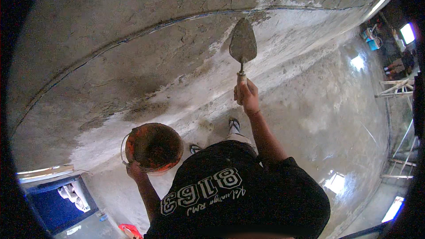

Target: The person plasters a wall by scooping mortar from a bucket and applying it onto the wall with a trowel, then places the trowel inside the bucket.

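My right hand [245,95] grips the wooden handle of a pointed trowel [242,42], whose mortar-coated blade is held up near the rough cement wall [177,53]. My left hand [133,168] holds an orange bucket [155,148] at its left rim beside the wire handle; the dark inside is streaked with cement. A pale patch runs along the lower wall, below a long dark line or pipe [177,19]. My sandalled feet show beyond my dark shirt.
The concrete floor [323,119] extends to the right, where bamboo scaffolding [398,87], some buckets [372,42] and a seated person [396,66] are along the far side. A dark window [44,201] is at the lower left, with a red item [128,230] nearby.
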`<state>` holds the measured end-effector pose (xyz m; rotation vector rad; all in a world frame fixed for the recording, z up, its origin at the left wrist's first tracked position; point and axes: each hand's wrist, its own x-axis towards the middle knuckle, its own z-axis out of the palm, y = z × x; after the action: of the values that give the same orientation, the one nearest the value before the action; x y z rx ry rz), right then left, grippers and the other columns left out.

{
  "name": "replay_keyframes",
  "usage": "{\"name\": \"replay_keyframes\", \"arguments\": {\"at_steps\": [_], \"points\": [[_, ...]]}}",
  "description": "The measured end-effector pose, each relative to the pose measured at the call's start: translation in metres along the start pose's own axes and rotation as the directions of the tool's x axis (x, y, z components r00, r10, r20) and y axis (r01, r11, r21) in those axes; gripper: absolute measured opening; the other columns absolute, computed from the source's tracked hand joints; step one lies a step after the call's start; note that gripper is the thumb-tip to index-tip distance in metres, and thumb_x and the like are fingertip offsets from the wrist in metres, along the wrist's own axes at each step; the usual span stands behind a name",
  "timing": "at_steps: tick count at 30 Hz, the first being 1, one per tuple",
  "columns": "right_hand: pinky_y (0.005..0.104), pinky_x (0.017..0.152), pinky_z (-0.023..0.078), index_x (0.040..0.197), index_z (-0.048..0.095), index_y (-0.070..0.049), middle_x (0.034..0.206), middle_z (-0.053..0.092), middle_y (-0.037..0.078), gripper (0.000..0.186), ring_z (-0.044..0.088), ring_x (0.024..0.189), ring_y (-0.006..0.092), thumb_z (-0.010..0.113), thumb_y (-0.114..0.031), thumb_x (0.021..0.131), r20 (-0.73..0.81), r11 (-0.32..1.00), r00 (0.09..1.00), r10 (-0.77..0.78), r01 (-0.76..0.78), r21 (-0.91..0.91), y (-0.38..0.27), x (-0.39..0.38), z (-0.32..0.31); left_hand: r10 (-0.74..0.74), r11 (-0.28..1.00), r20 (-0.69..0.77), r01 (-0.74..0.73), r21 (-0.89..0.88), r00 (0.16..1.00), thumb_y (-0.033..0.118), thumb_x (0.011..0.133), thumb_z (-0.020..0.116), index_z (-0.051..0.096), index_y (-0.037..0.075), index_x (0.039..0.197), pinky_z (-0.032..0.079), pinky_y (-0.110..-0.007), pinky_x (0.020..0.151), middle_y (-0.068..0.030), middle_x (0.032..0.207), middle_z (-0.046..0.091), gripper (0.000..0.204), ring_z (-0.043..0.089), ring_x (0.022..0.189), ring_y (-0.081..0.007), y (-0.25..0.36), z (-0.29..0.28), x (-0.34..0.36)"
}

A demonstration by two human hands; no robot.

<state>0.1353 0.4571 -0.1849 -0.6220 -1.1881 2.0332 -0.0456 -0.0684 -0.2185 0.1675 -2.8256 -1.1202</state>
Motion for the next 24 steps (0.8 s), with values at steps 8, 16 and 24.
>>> {"name": "replay_keyframes", "arguments": {"at_steps": [8, 16, 24], "points": [[0.0226, 0.044, 0.034, 0.110, 0.047, -0.001, 0.060, 0.039, -0.003, 0.047, 0.038, 0.048, 0.0065, 0.050, -0.043, 0.089, -0.080, 0.992, 0.995, -0.057, 0.048, -0.113, -0.021, -0.019, 0.010, -0.247, 0.940, 0.084, 0.259, -0.222, 0.965, 0.009, 0.073, 0.053, 0.054, 0.000, 0.077, 0.049, -0.035, 0.056, -0.0090, 0.077, 0.059, 0.010, 0.058, 0.065, -0.0223, -0.030, 0.014, 0.003], [0.0226, 0.041, 0.032, 0.102, 0.051, 0.000, 0.059, 0.041, -0.002, 0.054, 0.039, 0.046, 0.0066, 0.050, -0.052, 0.086, -0.050, 0.986, 0.998, 0.032, -0.040, -0.161, -0.014, 0.006, 0.004, -0.057, 0.976, 0.026, 0.061, -0.210, 0.998, 0.011, 0.069, 0.054, 0.054, -0.001, 0.078, 0.050, -0.039, 0.063, -0.0133, 0.082, 0.060, 0.015, 0.059, 0.072, -0.0262, -0.039, 0.014, 0.003], [0.0237, 0.038, 0.032, 0.105, 0.050, 0.002, 0.055, 0.042, 0.000, 0.051, 0.040, 0.042, 0.0080, 0.048, -0.046, 0.089, -0.140, 0.995, 0.990, 0.024, -0.036, -0.088, -0.015, -0.017, 0.005, -0.239, 0.799, -0.003, 0.195, -0.569, 0.971, 0.013, 0.069, 0.052, 0.056, 0.002, 0.074, 0.049, -0.038, 0.064, -0.0134, 0.085, 0.060, 0.013, 0.059, 0.075, -0.0260, -0.058, 0.020, 0.003]]}}
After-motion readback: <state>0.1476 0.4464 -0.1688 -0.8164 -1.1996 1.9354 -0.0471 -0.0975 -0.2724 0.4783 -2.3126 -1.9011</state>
